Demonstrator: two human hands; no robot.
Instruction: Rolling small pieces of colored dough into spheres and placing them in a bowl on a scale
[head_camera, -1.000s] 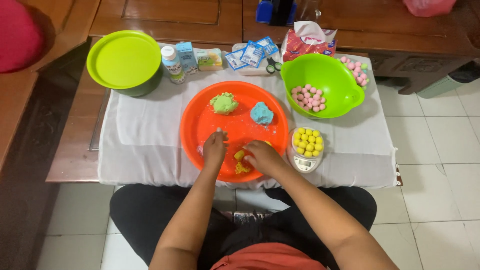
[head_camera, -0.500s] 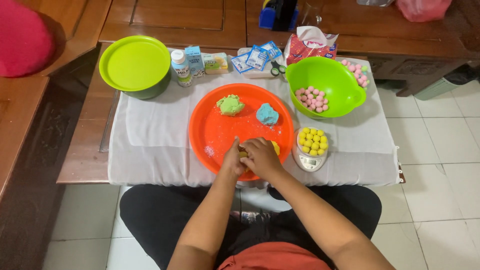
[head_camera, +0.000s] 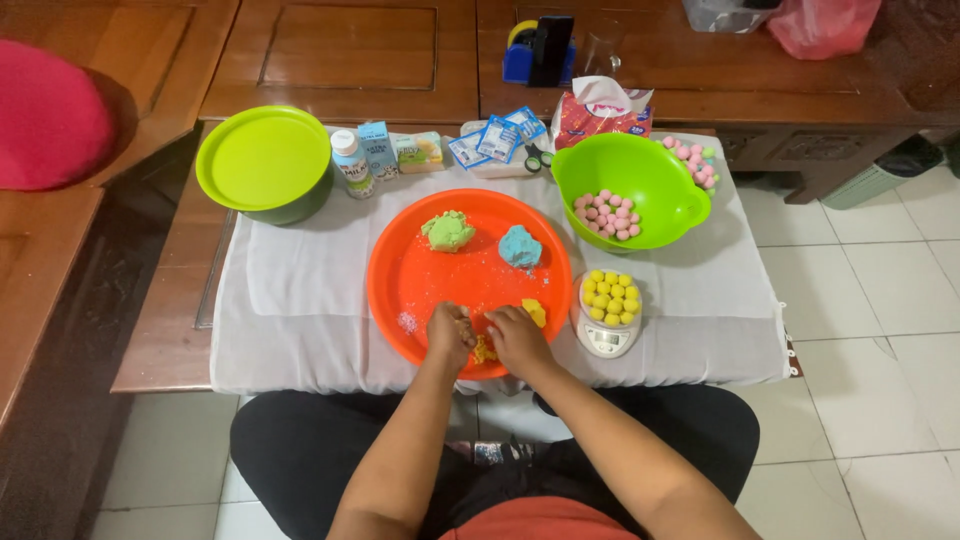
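Note:
Both my hands work at the near edge of a round orange tray (head_camera: 420, 285). My left hand (head_camera: 450, 335) and my right hand (head_camera: 518, 338) pinch a lump of yellow dough (head_camera: 484, 350) between them. A second yellow piece (head_camera: 535, 312) lies just right of my right hand. Farther back on the tray sit a green dough lump (head_camera: 447, 231) and a blue dough lump (head_camera: 520, 246). Several yellow balls (head_camera: 609, 296) rest on a small white scale (head_camera: 606, 338) to the right.
A green bowl (head_camera: 655, 175) holds several pink balls (head_camera: 606, 213). A lidded green container (head_camera: 264, 163) stands at the left. A small bottle (head_camera: 350, 163), cartons, packets and a tissue pack (head_camera: 598, 112) line the back. A white cloth (head_camera: 300, 290) covers the low wooden table.
My hands have come together over the yellow dough at the tray's near edge; a second ago my left hand lay apart from it. The camera has shifted slightly.

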